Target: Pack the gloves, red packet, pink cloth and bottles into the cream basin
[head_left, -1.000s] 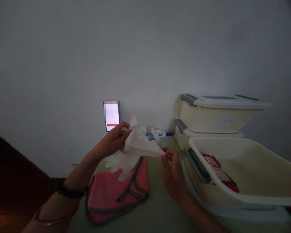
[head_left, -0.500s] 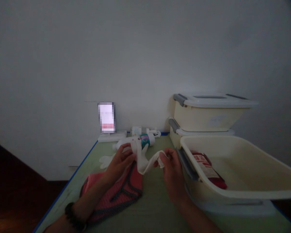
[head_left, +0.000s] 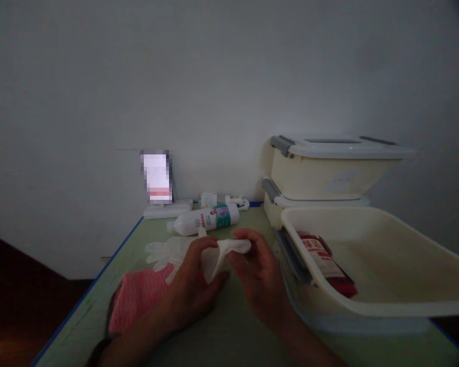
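Observation:
A thin white glove is bunched between my two hands above the table. My left hand has its fingers curled round the glove's left side. On the other side, my right hand pinches its upper right edge between thumb and fingers. Another white glove lies flat on the table, left of my hands. Below it spreads a pink cloth with a dark border, partly covered by my left hand and arm. Behind my hands a white bottle with a green label lies on its side.
At right, an open cream bin holds a red and white packet. Lidded cream boxes are stacked behind it. A lit phone leans on a white stand by the wall. Small white items lie behind the bottle.
My hands have come closer together, and the stretched, dangling glove is now bunched between them. The view has shifted slightly, uncovering more of the bottle and the flat glove.

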A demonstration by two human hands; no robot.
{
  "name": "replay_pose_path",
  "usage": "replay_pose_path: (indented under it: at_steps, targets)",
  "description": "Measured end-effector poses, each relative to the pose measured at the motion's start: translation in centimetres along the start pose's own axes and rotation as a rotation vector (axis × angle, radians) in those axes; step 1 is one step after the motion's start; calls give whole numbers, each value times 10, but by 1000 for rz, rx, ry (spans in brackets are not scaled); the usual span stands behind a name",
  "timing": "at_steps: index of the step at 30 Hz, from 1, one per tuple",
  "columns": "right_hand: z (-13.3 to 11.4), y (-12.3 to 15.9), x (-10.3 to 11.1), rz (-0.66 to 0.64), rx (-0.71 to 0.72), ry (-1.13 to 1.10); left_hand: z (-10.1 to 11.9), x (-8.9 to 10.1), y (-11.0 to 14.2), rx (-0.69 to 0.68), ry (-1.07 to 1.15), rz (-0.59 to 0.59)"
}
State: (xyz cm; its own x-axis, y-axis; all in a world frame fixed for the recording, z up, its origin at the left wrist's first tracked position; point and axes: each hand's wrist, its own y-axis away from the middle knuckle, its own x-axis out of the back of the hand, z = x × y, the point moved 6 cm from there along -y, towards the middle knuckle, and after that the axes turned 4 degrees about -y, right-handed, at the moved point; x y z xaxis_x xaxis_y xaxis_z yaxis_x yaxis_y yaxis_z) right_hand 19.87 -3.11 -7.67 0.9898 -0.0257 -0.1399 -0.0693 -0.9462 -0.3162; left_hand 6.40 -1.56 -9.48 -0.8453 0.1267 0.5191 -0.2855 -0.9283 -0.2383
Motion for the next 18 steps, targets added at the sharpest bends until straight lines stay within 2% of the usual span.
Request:
replay_pose_path:
  at_steps: [5, 11, 13, 15, 18]
  targets:
    - [14, -5, 5, 131, -79, -22, -15, 9, -8, 148, 47, 27]
    - [50, -8, -3, 106, -419, -264, -25, 7, -15, 291, 231, 34]
    - [53, -7, -3, 124, -448, -317, -25, 4, -14, 298, 240, -4]
    - [50, -7, 0, 155, -416, -349, -26, 0, -12, 297, 234, -52]
    - [42, -9, 6, 192, -365, -314, -21, 3, -11, 136, 148, 3]
